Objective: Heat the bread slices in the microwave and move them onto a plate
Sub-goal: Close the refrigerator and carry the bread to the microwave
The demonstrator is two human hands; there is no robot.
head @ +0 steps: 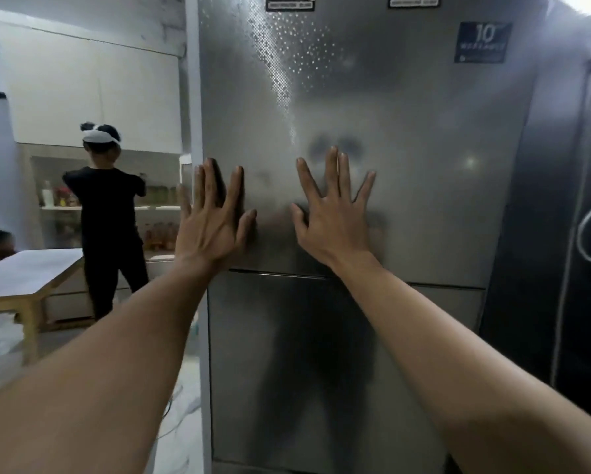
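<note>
From my head camera, my left hand (209,223) and my right hand (331,218) are both spread flat, fingers apart, against the upper door of a steel fridge (407,165); they grip nothing. My left hand sits at the door's left edge, my right hand near its middle. No bread, microwave or plate shows. Off to the left, another person (107,213) in black stands with back turned beyond a wooden desk (23,278).
</note>
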